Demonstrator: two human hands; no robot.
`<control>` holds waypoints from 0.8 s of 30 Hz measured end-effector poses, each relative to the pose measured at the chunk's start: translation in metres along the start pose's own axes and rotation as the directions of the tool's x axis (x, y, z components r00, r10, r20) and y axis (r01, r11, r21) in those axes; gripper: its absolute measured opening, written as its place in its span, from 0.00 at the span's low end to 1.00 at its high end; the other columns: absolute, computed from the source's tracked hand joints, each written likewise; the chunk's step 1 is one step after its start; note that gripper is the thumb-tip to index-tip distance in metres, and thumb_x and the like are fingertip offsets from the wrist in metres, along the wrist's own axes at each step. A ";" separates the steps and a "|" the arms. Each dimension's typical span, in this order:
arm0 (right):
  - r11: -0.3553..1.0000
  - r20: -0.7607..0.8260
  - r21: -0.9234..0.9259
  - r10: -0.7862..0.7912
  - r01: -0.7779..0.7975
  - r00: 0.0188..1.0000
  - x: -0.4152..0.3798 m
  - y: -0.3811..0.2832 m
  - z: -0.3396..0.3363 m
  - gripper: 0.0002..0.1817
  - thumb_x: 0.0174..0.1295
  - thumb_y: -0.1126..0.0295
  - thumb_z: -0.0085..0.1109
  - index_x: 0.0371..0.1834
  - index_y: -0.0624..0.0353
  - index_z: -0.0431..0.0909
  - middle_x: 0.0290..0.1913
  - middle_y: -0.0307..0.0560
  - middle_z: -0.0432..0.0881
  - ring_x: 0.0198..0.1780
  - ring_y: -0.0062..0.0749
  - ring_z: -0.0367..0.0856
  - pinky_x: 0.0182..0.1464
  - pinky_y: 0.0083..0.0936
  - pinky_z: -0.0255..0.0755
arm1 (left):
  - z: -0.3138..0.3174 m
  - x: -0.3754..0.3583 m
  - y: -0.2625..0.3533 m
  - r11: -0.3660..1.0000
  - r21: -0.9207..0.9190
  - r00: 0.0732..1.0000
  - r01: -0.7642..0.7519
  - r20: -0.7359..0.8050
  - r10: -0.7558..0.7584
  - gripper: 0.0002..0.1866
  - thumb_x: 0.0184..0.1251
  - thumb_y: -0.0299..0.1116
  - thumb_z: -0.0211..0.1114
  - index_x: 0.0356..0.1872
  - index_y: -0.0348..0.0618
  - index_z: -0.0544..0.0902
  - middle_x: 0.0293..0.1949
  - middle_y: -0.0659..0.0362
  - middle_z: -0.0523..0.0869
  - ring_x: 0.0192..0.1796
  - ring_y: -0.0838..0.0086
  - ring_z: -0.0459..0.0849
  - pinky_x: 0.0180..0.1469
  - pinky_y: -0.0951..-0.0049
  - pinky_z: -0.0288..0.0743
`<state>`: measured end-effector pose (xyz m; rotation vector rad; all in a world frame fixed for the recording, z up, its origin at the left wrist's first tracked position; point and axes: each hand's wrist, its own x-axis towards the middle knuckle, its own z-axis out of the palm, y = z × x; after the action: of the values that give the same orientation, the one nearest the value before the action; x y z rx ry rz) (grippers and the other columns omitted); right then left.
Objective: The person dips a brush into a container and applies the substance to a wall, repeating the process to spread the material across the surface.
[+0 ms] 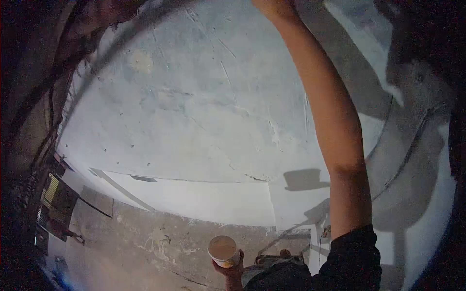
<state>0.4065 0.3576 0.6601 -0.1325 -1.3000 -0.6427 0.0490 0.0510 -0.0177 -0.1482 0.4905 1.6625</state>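
My left hand (233, 271), low in the view, is wrapped round a small white tub (223, 263) from below and its right side. The tub's round top faces me and looks tan-brown. My right arm stretches up along a pale, patchy wall (194, 121). At the top edge of the view, my right hand (275, 8) is cut off, so its fingers and anything in them are hidden. The wall surface beside this arm shows cracks, ridges and smeared white patches.
A stained grey floor (145, 247) lies far below. Close under my body is a dark frame-like stand (281, 256). Small sockets (326, 232) sit low on the wall at right. Dark hanging material (34, 87) borders the left. Shadows cross the right wall.
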 end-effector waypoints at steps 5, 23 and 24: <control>0.987 -0.122 -0.159 0.006 -0.025 0.992 0.005 -0.013 0.005 0.11 0.66 0.74 0.57 0.24 0.63 0.78 0.22 0.50 0.80 0.29 0.40 0.82 0.35 0.39 0.73 | -0.011 0.004 -0.007 0.999 0.002 0.999 0.036 0.033 -0.036 0.42 0.65 0.54 0.69 0.78 0.62 0.61 0.74 0.55 0.67 0.73 0.54 0.69 0.64 0.36 0.76; 0.994 -0.131 -0.081 -0.085 0.075 0.988 -0.011 -0.011 0.029 0.07 0.65 0.77 0.54 0.28 0.62 0.72 0.23 0.50 0.73 0.26 0.42 0.73 0.32 0.34 0.67 | -0.012 0.004 -0.019 -0.050 0.863 0.746 -0.502 0.461 0.481 0.43 0.62 0.74 0.52 0.75 0.66 0.70 0.76 0.60 0.67 0.75 0.50 0.67 0.65 0.32 0.71; 0.989 -0.103 -0.027 -0.151 0.148 0.983 -0.016 0.000 0.036 0.08 0.65 0.76 0.54 0.26 0.62 0.70 0.23 0.50 0.72 0.26 0.42 0.73 0.32 0.33 0.67 | 0.003 -0.005 -0.019 -0.052 0.863 0.746 -0.502 0.463 0.478 0.43 0.62 0.74 0.52 0.75 0.66 0.70 0.76 0.60 0.67 0.75 0.50 0.67 0.65 0.32 0.71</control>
<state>0.3741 0.3796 0.6555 -0.0167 -1.2104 -0.7807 0.0688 0.0488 -0.0169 1.2302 1.7272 1.6440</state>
